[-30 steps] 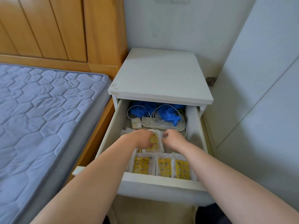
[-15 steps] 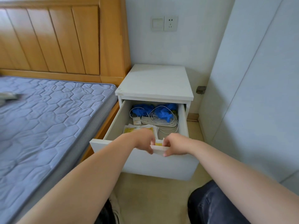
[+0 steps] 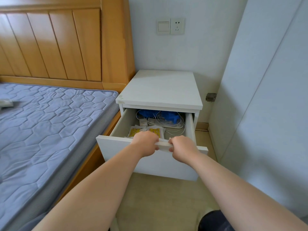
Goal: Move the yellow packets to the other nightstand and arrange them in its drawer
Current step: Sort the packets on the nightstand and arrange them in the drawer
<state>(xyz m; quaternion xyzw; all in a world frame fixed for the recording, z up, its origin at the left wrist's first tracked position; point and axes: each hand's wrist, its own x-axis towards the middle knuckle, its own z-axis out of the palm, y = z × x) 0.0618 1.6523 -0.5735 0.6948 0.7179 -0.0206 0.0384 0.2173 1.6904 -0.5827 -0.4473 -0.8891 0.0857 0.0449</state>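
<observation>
A white nightstand stands in the corner with its drawer pulled out. Inside lie yellow packets in clear wrappers; two show behind my hands, the others are hidden by the drawer front. My left hand and my right hand sit side by side, both closed over the top edge of the drawer front, fingers curled around it.
Blue gloves or cloth and white cables with a power strip fill the drawer's back. A bed with a grey quilted mattress and wooden headboard is at the left. A white wardrobe wall is close on the right.
My hands left the packets inside the drawer and took hold of the drawer front's top edge. The view pulled back and up, so the front row of packets is now hidden.
</observation>
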